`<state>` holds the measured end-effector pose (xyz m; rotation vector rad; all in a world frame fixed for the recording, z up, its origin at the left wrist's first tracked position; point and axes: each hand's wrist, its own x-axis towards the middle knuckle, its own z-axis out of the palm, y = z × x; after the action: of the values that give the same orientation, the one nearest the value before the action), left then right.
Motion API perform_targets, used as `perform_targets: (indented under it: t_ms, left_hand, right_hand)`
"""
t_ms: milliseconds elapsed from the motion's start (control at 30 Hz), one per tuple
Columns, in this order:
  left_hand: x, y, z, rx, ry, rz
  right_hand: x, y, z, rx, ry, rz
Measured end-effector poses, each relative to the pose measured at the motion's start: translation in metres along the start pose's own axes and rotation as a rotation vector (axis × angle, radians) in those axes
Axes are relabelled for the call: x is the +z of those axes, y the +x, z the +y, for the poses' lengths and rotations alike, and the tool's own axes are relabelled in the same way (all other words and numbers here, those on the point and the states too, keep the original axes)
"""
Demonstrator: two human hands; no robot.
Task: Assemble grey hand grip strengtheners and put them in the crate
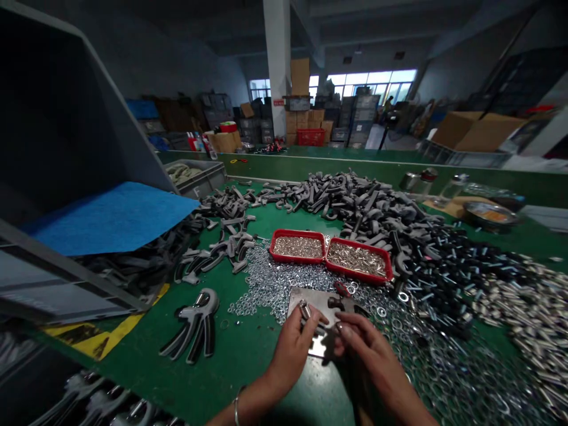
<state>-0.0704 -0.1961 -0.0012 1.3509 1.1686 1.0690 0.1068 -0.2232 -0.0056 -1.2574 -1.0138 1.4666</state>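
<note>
My left hand is closed around a small silver coil spring, which pokes up between thumb and fingers. Close beside it, my right hand has its thumb and fingertips pinched together; whatever sits between them is too small to make out. Both hands are over a metal plate with a dark-knobbed fixture on it. Two grey-and-black hand grip exercisers lie to the left. Beyond the plate, two red trays hold small metal pins, with loose washers scattered around them.
Grey handles are heaped across the back of the green table. Black parts with bolts and silver sleeves pile up on the right. A large grey bin with a blue sheet stands left. Jars and a metal bowl sit back right.
</note>
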Motion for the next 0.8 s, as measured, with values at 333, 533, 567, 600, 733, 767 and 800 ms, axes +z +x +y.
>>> perform_targets:
  t_ms: [333, 533, 567, 600, 733, 767, 800]
  left_hand:
    - [0.006, -0.011, -0.004, -0.047, 0.15, 0.056]
    - [0.009, -0.015, 0.011, -0.113, 0.072, 0.035]
    - [0.008, -0.016, 0.012, -0.123, 0.061, 0.037]
    - [0.007, -0.017, 0.011, -0.132, 0.051, 0.04]
    - [0.001, -0.011, 0.004, -0.113, 0.018, 0.015]
    - [-0.001, -0.008, 0.002, -0.1, 0.022, 0.008]
    - [-0.003, -0.005, 0.001, -0.084, 0.03, 0.009]
  right_hand:
    - [0.028, -0.001, 0.01, 0.134, 0.397, -0.179]
    - [0.019, -0.008, 0.016, -0.461, -0.398, 0.018]
    - [0.019, -0.007, 0.017, -0.559, -0.501, -0.002]
    - [0.019, -0.007, 0.017, -0.627, -0.581, -0.03]
    - [0.0, -0.007, 0.014, -0.582, -0.792, -0.188]
    - [-0.013, -0.008, 0.014, -0.527, -0.823, -0.2]
    - [-0.031, -0.011, 0.013, -0.475, -0.854, -0.17]
